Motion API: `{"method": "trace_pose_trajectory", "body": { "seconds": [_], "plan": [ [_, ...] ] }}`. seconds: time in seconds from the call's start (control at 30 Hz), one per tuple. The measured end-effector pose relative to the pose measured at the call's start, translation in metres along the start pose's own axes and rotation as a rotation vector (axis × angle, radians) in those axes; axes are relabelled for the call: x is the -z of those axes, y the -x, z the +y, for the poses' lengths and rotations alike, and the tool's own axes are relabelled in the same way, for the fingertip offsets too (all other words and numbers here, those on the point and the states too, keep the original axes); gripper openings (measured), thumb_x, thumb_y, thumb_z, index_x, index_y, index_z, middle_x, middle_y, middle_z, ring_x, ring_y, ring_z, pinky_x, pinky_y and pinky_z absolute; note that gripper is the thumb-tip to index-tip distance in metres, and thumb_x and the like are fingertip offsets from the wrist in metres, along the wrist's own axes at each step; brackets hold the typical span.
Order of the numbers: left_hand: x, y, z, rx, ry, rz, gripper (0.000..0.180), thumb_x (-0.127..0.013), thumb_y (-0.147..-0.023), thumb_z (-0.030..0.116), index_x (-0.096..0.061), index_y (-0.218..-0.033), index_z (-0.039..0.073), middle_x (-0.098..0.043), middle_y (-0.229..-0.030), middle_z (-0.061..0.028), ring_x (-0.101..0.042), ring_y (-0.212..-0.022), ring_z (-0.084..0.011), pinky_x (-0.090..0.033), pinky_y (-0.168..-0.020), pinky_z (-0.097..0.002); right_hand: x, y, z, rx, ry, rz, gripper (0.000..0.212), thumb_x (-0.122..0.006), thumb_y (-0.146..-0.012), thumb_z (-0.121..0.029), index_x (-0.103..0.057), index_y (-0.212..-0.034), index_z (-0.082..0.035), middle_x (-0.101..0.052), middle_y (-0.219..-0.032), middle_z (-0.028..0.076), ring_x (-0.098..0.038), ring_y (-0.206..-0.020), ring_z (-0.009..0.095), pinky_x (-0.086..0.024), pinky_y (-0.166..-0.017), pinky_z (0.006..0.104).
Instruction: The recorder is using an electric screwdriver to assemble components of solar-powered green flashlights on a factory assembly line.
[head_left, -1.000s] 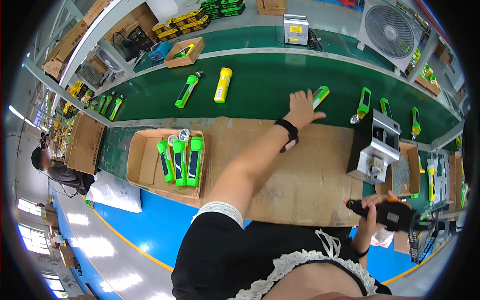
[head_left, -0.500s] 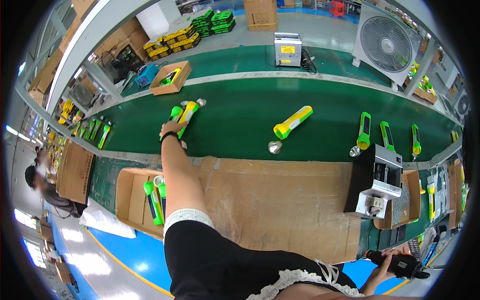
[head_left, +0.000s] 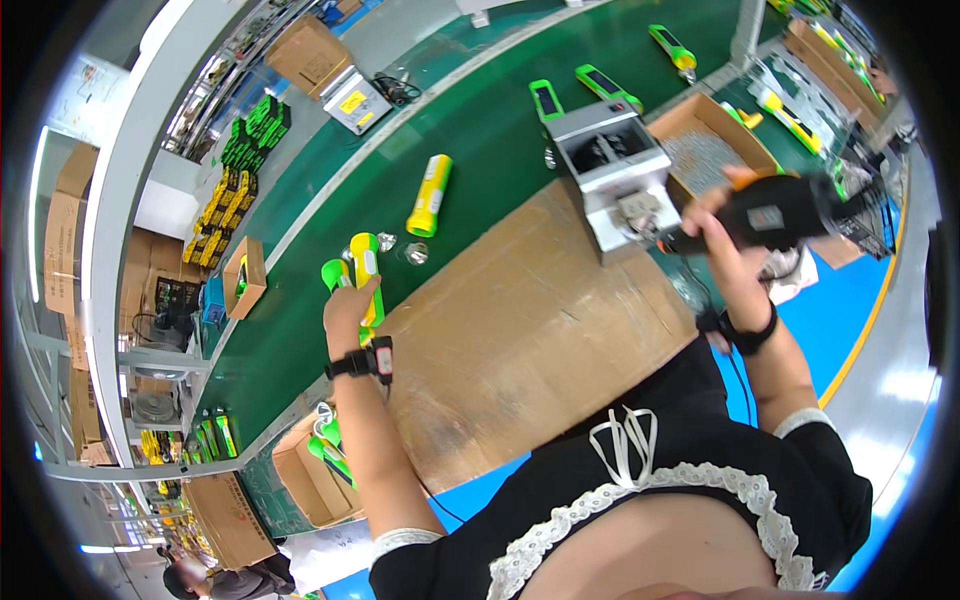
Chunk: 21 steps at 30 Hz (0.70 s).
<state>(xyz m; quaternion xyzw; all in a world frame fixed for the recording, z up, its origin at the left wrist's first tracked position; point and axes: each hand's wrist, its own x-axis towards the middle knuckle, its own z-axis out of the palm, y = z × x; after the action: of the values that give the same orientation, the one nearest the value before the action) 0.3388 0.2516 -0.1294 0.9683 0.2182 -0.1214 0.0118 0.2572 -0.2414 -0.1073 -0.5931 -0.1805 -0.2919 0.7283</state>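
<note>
My left hand (head_left: 350, 308) is closed around a yellow-and-green flashlight (head_left: 365, 258) and a green flashlight (head_left: 335, 272), side by side on the green belt (head_left: 300, 290). Silver reflector cups (head_left: 415, 253) lie beside their heads. My right hand (head_left: 722, 245) grips a black electric screwdriver (head_left: 765, 215), slightly blurred. Its reddish tip end is close to the front of a black-and-silver screw feeder (head_left: 615, 165); whether they touch I cannot tell. Another yellow flashlight (head_left: 430, 195) lies farther along the belt.
Cardboard (head_left: 530, 320) covers the bench before me. An open box (head_left: 310, 480) with flashlights stands left, and a carton of small metal parts (head_left: 700, 150) behind the feeder. Green flashlights (head_left: 672, 45) lie on the belt beyond. A co-worker (head_left: 225, 580) is at lower left.
The view has turned to the right. My right hand has brought the electric screwdriver up from the lower right to the screw feeder. My left hand stays at the two flashlights.
</note>
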Motion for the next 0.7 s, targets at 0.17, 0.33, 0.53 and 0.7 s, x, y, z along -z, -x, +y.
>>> {"method": "trace_pose_trajectory", "body": {
  "seconds": [0.17,0.33,0.53,0.7],
  "plan": [
    [-0.037,0.134,0.056,0.145,0.069,-0.008,0.072,-0.048,-0.074,0.071,-0.067,-0.105,0.009,-0.066,-0.098,-0.0199,-0.063,-0.096,-0.0333,-0.049,-0.084,-0.0403,-0.004,-0.015,0.005,0.122,-0.062,0.085,0.044,-0.062,-0.079,0.004,-0.042,-0.118,0.006,-0.058,-0.077,0.005,-0.057,-0.068,0.011,-0.047,-0.061,0.0258],
    [-0.108,0.232,0.083,0.029,0.127,-0.134,0.070,-0.057,-0.068,0.071,-0.070,-0.097,0.009,-0.064,-0.091,-0.0234,-0.063,-0.086,-0.0379,-0.050,-0.076,-0.0446,-0.003,-0.011,0.017,0.059,-0.114,0.027,0.044,-0.062,-0.077,0.004,-0.045,-0.118,0.006,-0.059,-0.077,0.004,-0.058,-0.067,0.010,-0.047,-0.063,0.0245],
    [-0.127,0.290,0.109,-0.302,-0.039,0.765,0.064,-0.078,-0.062,0.039,-0.059,-0.113,0.005,-0.054,-0.103,-0.0260,-0.056,-0.090,-0.0400,-0.045,-0.075,-0.0473,-0.013,-0.016,0.041,0.081,0.030,0.102,0.032,-0.071,-0.072,-0.008,-0.054,-0.098,-0.001,-0.059,-0.077,0.000,-0.055,-0.069,0.007,-0.046,-0.064,0.0239],
    [-0.131,0.278,0.114,-0.349,0.172,0.394,0.065,-0.068,-0.071,0.021,-0.043,-0.129,0.007,-0.057,-0.094,-0.0263,-0.059,-0.082,-0.0394,-0.046,-0.068,-0.0483,-0.020,-0.046,0.035,-0.079,0.160,-0.057,0.024,-0.067,-0.070,-0.012,-0.052,-0.087,-0.002,-0.058,-0.067,0.003,-0.055,-0.058,0.010,-0.046,-0.054,0.0264]
  ]
}}
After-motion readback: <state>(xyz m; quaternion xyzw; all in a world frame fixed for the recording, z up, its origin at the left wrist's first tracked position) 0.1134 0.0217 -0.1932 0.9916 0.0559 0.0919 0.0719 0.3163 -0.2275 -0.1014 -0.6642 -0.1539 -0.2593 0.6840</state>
